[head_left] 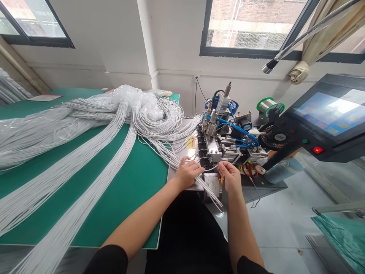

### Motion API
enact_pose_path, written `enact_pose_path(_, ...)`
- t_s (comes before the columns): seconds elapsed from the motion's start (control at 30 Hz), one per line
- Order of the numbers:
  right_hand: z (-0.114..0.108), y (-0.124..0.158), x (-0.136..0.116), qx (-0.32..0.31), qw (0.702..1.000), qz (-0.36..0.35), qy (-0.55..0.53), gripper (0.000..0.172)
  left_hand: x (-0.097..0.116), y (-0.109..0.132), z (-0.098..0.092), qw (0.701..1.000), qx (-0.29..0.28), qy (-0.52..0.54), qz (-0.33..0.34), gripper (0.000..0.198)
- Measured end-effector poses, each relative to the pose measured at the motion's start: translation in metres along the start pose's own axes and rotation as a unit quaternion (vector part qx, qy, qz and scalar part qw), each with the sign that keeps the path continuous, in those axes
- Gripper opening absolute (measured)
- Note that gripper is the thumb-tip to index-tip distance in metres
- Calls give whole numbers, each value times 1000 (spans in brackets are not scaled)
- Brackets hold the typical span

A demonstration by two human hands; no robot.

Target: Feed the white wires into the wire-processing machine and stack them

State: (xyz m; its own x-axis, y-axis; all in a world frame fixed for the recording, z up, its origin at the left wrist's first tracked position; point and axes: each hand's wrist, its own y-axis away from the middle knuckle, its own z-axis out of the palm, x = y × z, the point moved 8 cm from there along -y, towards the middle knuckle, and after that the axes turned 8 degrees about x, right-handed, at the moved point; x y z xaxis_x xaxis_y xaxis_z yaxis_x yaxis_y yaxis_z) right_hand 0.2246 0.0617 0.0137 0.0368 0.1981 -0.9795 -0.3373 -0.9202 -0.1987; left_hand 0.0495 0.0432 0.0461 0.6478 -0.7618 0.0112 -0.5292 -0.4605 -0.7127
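Observation:
My right hand (pixel 230 177) pinches a white cable (pixel 211 167) near its end, at the front of a soldering-type machine (pixel 224 137). My left hand (pixel 188 173) lies just left of it, fingers curled over a small bunch of white cables (pixel 209 192). Loose ends of that bunch stick out past the hand toward my lap. Behind the left hand, more white cables run from a large heap (pixel 159 118) to the machine's black feed track (pixel 203 146). The fingertips of the left hand are partly hidden.
Long cable bundles (pixel 108 148) cross the green table (pixel 134 198) on the left, with clear plastic wrap (pixel 128 95) over the heap. To the right are a screen (pixel 327 114), a wire spool (pixel 269 106), a fan (pixel 276 136) and red-handled scissors (pixel 250 170).

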Motion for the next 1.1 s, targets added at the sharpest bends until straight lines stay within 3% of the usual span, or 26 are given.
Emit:
enact_pose_path(0.23,-11,-7,5,-13,984,-32,176,31,-1,-3,1,999,-23,-16,-23,50)
enact_pose_path(0.37,-8,-10,13,-32,976,-36,213,30,-3,-2,2,999,-18,-21,-31,49)
enact_pose_path(0.63,1,-16,48,-83,991,43,92,30,-8,-1,8,996,-55,-20,-68,50)
enact_pose_path(0.87,4,-11,67,-29,988,152,-13,28,-8,0,11,994,-72,-9,-76,50)
enact_pose_path(1.1,5,-12,69,-4,984,178,-23,30,-8,1,13,994,-76,-12,-74,51)
